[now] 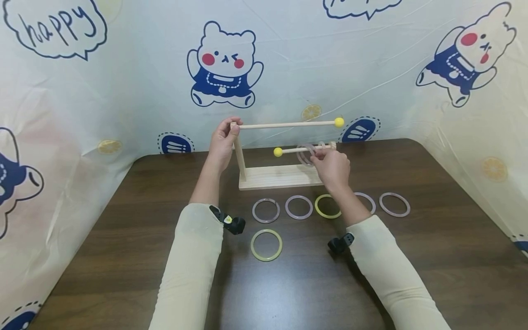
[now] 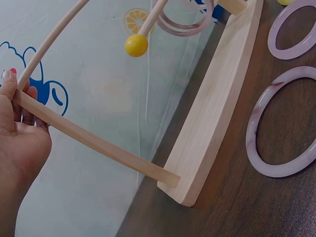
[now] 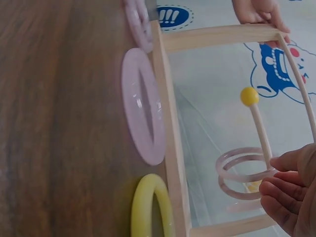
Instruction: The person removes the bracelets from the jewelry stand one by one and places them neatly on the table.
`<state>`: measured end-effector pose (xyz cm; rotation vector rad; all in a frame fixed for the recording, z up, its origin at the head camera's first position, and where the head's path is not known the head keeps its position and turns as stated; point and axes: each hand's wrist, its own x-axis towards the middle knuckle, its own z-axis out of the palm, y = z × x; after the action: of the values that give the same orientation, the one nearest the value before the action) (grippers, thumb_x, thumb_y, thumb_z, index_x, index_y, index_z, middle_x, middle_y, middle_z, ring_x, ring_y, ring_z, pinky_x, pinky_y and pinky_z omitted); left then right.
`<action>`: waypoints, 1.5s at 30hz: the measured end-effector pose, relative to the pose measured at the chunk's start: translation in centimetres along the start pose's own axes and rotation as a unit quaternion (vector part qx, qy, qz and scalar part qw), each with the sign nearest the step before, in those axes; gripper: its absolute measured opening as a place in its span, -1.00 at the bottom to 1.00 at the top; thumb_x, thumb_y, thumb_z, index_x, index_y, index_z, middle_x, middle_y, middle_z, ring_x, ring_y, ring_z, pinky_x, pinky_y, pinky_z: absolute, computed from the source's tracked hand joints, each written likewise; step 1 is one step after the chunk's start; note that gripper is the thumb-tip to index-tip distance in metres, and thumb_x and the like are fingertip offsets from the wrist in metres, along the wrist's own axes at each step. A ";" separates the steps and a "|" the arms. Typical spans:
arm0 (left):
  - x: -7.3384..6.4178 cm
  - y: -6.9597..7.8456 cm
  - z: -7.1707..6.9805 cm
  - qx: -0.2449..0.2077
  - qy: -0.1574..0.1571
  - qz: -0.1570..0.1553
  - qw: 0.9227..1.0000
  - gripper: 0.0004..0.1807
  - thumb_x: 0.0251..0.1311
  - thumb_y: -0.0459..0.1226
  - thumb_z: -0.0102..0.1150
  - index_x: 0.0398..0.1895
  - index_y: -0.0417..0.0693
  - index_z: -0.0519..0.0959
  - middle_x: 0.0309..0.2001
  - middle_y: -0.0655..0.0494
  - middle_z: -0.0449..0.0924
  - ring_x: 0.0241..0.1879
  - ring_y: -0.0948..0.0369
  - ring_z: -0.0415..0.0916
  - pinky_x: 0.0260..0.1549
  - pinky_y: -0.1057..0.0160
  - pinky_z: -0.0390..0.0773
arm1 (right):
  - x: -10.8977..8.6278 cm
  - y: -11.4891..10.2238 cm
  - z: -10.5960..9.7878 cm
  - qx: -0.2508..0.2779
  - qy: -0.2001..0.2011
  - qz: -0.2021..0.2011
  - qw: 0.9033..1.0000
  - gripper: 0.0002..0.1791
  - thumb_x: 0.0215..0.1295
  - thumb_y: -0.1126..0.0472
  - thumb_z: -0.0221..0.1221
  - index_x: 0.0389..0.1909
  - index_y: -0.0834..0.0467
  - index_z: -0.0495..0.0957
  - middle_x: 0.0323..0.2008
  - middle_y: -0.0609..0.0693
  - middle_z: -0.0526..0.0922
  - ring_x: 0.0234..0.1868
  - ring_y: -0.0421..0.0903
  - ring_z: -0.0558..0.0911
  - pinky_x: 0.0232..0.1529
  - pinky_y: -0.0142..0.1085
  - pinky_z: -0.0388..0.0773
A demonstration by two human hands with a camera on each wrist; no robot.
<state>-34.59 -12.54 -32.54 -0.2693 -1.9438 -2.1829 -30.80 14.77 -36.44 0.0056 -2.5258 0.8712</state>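
A pale wooden stand [image 1: 280, 178] has a long base, a post at each end and two rods tipped with yellow balls. My left hand [image 1: 222, 142] grips the top of its taller left post [image 2: 89, 133], where the upper rod [image 1: 288, 124] begins. Light purple bangles [image 3: 242, 175] hang around the lower rod [image 3: 259, 126], near the shorter right post. With thumb and forefinger, my right hand [image 1: 333, 169] pinches the edge of one of these bangles. The lower rod's yellow ball [image 2: 136, 45] points left, towards the taller post.
In front of the stand, several bangles lie in a row on the dark wooden table [image 1: 123, 256], among them a purple bangle [image 1: 394, 205] at the right end and a yellow bangle [image 1: 328, 216]. A yellow-green bangle [image 1: 266, 258] lies nearer. A printed cloth [image 1: 288, 68] hangs behind.
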 end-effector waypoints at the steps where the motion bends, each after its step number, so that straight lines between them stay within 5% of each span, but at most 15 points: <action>1: 0.0 0.0 0.0 0.004 -0.001 -0.001 1.000 -0.66 0.25 -0.19 0.02 0.05 -0.10 0.44 -0.01 0.13 0.45 0.05 0.21 0.26 0.14 0.25 0.19 | 0.0 0.1 0.1 -0.003 -0.004 0.003 1.000 -0.80 0.11 0.11 0.29 -0.34 0.15 0.71 -0.40 0.04 0.70 -0.37 0.07 0.62 -0.44 -0.09 0.43; 12: 0.0 0.4 -0.1 0.014 0.003 -0.011 1.000 -0.61 0.25 -0.18 0.02 0.10 -0.14 0.40 0.03 0.10 0.43 0.08 0.19 0.24 0.16 0.23 0.16 | 0.0 0.2 1.2 0.027 -0.052 0.038 0.998 -0.75 0.07 0.11 0.31 -0.24 0.15 0.70 -0.34 0.05 0.70 -0.24 0.14 0.61 -0.32 -0.04 0.44; 21: -0.1 0.4 0.1 0.018 0.003 -0.010 1.000 -0.62 0.24 -0.18 0.03 0.10 -0.12 0.41 0.04 0.09 0.44 0.08 0.18 0.25 0.16 0.22 0.17 | -0.2 0.4 1.8 0.088 -0.040 0.060 0.994 -0.78 0.13 0.16 0.27 -0.25 0.20 0.69 -0.35 0.06 0.70 -0.23 0.02 0.63 -0.36 -0.17 0.43; 33: -0.2 0.4 0.0 0.024 0.002 -0.014 1.000 -0.63 0.25 -0.18 0.03 0.10 -0.09 0.41 0.07 0.07 0.42 0.11 0.18 0.24 0.18 0.22 0.15 | -0.4 0.1 1.8 0.100 -0.035 0.042 0.993 -0.84 0.10 0.20 0.30 -0.33 0.20 0.70 -0.41 0.06 0.70 -0.36 -0.02 0.64 -0.47 -0.25 0.40; 45: -0.1 0.2 0.1 0.014 0.002 -0.006 1.000 -0.65 0.26 -0.20 0.02 0.08 -0.12 0.42 0.04 0.07 0.44 0.09 0.18 0.26 0.16 0.23 0.17 | -0.2 0.0 1.9 0.103 -0.019 0.034 0.994 -0.83 0.09 0.21 0.31 -0.34 0.23 0.70 -0.41 0.09 0.69 -0.33 0.02 0.65 -0.35 -0.16 0.46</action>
<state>-34.41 -12.50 -32.39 -0.2493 -1.9786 -2.1604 -31.40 13.64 -37.87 0.0009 -2.4720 1.1663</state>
